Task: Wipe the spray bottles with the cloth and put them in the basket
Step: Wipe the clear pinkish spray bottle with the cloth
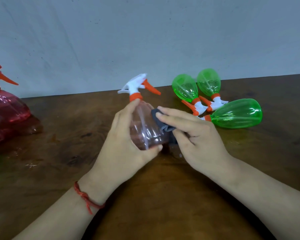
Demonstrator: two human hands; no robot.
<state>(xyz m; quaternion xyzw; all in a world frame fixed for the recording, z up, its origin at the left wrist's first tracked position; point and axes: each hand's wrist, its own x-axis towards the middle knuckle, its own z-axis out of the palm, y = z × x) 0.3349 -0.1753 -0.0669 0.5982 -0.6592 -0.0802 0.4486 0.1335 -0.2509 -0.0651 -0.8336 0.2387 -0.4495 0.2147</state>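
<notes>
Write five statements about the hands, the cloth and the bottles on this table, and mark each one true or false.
1. The left hand grips a pink spray bottle. True.
2. The right hand holds a white cloth. False: the cloth is dark grey.
3. Three green bottles are on the table beyond the right hand. True.
4. The green bottles stand upright. False: all three lie on their sides.
5. The cloth touches the side of the pink spray bottle. True.
</notes>
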